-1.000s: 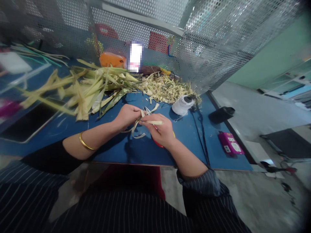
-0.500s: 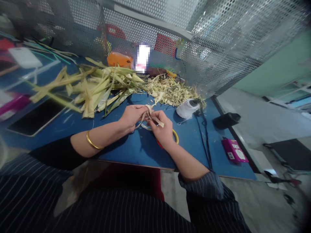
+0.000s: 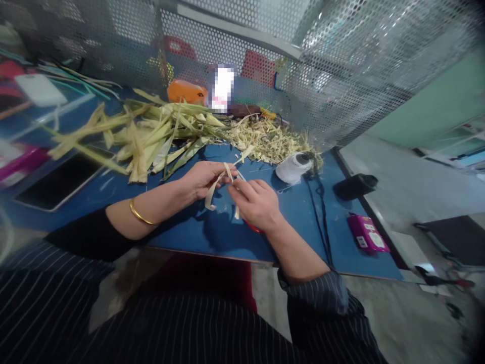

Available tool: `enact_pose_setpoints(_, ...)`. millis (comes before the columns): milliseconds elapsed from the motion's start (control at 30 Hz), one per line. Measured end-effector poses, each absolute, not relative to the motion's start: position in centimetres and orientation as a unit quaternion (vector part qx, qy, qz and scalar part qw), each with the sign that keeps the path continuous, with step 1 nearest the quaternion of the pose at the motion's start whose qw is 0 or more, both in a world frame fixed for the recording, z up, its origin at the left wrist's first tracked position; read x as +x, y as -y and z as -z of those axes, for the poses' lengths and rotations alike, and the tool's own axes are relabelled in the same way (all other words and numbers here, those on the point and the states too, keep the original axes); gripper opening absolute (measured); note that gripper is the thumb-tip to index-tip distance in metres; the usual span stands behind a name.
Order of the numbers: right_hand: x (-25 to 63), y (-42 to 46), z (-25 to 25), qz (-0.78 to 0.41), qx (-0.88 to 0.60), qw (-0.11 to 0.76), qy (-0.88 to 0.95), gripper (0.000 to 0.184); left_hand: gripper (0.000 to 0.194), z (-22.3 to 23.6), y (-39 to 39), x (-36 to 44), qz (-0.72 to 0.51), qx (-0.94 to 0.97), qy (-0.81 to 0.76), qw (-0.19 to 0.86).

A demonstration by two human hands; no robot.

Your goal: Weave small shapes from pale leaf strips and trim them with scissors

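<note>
Pale dry husk strips (image 3: 210, 197) hang from the fingers of my left hand (image 3: 204, 178), which pinches them above the blue table. Close beside it, my right hand (image 3: 257, 203) has its fingertips closed on the end of a husk strip (image 3: 237, 212). Between the hands a scissor blade (image 3: 240, 175) shows on the table, and a bit of red handle (image 3: 253, 227) peeks out beneath my right hand. The rest of the scissors is covered. A gold bangle (image 3: 141, 215) circles my left forearm.
Long husk leaves (image 3: 140, 136) lie at the back left, beside a heap of short husk scraps (image 3: 261, 136). A white thread cone (image 3: 292, 168), a black cylinder (image 3: 355, 187) and a purple packet (image 3: 368, 233) stand to the right. A dark tablet (image 3: 62, 179) lies left.
The view has turned slightly left. My fingers have shifted on the strips; my right hand has moved slightly away from my left, drawing a strip end downward.
</note>
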State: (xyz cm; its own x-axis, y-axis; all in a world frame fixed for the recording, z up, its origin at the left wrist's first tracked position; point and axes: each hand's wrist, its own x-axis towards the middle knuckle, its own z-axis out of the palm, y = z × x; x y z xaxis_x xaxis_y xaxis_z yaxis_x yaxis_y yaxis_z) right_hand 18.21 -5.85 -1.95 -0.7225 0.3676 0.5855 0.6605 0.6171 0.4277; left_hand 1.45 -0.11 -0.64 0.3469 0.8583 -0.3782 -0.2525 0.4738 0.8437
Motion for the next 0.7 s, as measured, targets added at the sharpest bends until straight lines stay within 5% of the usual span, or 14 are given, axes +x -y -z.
enact_pose_setpoints(200,18.37,5.91,1.8,0.346,-0.223,0.235,0.88,0.017,0.011,0.64,0.02,1.28,-0.384,0.364,-0.429,0.732)
enact_pose_setpoints(367,18.66,5.96,2.09,0.301,-0.265,0.337,0.852,0.023,0.012,0.1,0.17,1.42,-0.379,0.335,-0.429,0.748)
enact_pose_setpoints(700,18.03,5.8,1.46,0.288,-0.246,0.217,0.9,0.015,0.016,0.94,-0.4,1.1,-0.338,0.263,-0.373,0.823)
